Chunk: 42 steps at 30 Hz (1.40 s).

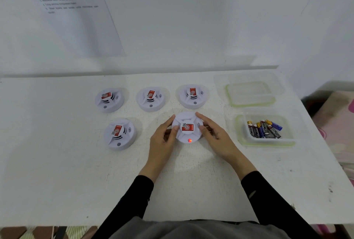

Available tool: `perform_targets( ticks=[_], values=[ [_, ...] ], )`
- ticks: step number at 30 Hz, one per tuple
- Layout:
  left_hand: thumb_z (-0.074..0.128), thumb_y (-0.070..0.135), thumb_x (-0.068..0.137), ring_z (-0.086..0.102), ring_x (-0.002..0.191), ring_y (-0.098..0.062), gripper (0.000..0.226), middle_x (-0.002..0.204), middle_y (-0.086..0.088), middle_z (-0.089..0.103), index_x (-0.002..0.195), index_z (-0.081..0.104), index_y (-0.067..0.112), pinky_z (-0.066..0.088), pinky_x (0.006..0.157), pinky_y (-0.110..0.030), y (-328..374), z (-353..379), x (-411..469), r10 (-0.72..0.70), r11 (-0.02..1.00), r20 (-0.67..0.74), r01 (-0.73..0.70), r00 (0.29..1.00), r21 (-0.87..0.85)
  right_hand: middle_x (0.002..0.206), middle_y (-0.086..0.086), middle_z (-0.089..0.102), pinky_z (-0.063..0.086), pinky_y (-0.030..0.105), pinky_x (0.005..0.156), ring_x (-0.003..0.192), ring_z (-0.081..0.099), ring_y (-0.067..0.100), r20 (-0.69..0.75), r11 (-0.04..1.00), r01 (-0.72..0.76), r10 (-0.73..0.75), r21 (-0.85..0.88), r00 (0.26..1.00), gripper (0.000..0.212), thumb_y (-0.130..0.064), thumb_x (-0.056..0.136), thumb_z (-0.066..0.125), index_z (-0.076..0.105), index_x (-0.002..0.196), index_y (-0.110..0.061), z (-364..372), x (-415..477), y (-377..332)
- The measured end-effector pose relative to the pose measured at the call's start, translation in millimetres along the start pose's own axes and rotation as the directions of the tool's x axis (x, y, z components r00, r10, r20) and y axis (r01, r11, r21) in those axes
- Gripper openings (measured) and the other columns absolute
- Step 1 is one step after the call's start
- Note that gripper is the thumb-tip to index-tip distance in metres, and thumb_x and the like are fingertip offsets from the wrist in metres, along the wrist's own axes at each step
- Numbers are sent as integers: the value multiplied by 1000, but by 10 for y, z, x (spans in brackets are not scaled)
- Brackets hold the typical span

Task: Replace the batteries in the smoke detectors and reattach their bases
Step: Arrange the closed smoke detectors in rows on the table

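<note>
Left hand (pixel 162 140): grasping smoke detector (pixel 188 128) at its 9 o'clock rim.
Right hand (pixel 215 136): grasping its 3 o'clock rim.
Detector's place: on table (pixel 57 162), red light (pixel 189 140) at 6 o'clock.
Batteries (pixel 265 128): in tub (pixel 268 143), 3 o'clock.
Other detectors (pixel 120 133): four, 9 to 12 o'clock.

White desk (pixel 57 162), scuffed, dark specks near right edge, far edge against plain white wall (pixel 191 18). On wall above desk's far left corner, printed sheet (pixel 76 9), text blurred. Pink patterned fabric (pixel 337 133) beyond right edge. Soft even light.
</note>
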<state>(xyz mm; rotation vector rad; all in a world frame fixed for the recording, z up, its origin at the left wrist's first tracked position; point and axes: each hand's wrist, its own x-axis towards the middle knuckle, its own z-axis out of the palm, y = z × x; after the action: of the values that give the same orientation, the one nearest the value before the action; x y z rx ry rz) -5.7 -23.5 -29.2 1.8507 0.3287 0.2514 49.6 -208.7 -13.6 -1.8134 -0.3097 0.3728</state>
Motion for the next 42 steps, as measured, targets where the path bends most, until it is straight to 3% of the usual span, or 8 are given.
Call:
perform_targets(
  ticks=[9, 14, 16, 19, 24, 27, 34, 42],
  values=[
    [57, 31, 100, 58, 111, 10, 39, 125, 21, 60, 138, 53, 35, 49, 90, -11, -15, 3, -1, -7, 1000, 14, 7, 1000, -7, 122, -16, 59, 49, 14, 86, 101, 58, -4, 4, 1000, 7, -7, -12, 1000, 39, -30, 101, 46, 44, 138, -43, 3, 10, 33],
    [61, 27, 98, 58, 108, 15, 39, 121, 21, 62, 137, 55, 29, 46, 83, -5, 53, -24, -1, -41, 998, -23, 40, 999, -58, 112, -10, 65, 47, 19, 79, 98, 62, 12, -72, 999, -32, 32, 2, 997, 30, -33, 97, 53, 46, 127, -32, 27, 34, 98],
    [61, 27, 98, 60, 109, 8, 34, 119, 18, 65, 132, 60, 25, 46, 82, -5, 55, -53, 1, -30, 999, -39, 29, 999, -27, 112, -14, 64, 47, 18, 81, 99, 61, 5, -73, 999, -27, 25, -27, 997, 26, -33, 97, 53, 51, 123, -30, 65, 37, 83],
    [61, 31, 98, 62, 105, 5, 32, 117, 14, 66, 129, 65, 26, 46, 81, -5, 13, -137, -17, -32, 999, -76, 33, 997, 11, 111, -17, 64, 45, 14, 81, 95, 59, -1, -118, 995, 11, -23, -99, 993, 23, -31, 98, 54, 58, 120, -26, 194, 46, 67],
    [63, 36, 96, 63, 97, 5, 24, 104, 18, 71, 119, 70, 36, 48, 82, -10, -32, -315, -74, -48, 999, -100, 49, 994, 11, 112, -16, 58, 39, 31, 86, 95, 52, 8, -214, 902, 6, -109, -432, 971, 31, -50, 93, 49, 63, 116, -34, 396, 113, 144],
    [62, 36, 96, 62, 95, 7, 23, 103, 17, 70, 119, 68, 35, 44, 77, -5, -30, -339, -62, -87, 996, -117, 89, 989, 15, 112, -18, 51, 28, 25, 87, 100, 44, 5, -229, 880, -12, -110, -475, 967, 27, -46, 93, 55, 63, 117, -36, 429, 105, 114],
    [63, 37, 96, 60, 93, 7, 20, 105, 13, 65, 115, 69, 34, 42, 76, -3, -41, -348, -27, -113, 992, -122, 119, 986, 40, 116, -14, 53, 27, 26, 87, 103, 43, 5, -242, 862, -14, -126, -507, 962, 29, -51, 91, 55, 65, 114, -36, 452, 108, 119],
    [62, 36, 96, 62, 97, 2, 30, 108, 11, 66, 123, 69, 25, 46, 78, -6, -80, -335, -35, -93, 991, -134, 105, 987, 84, 116, -18, 50, 25, 23, 86, 103, 40, 2, -229, 848, -17, -124, -530, 965, 60, -72, 79, 31, 64, 117, -38, 452, 78, 99]
  ],
)
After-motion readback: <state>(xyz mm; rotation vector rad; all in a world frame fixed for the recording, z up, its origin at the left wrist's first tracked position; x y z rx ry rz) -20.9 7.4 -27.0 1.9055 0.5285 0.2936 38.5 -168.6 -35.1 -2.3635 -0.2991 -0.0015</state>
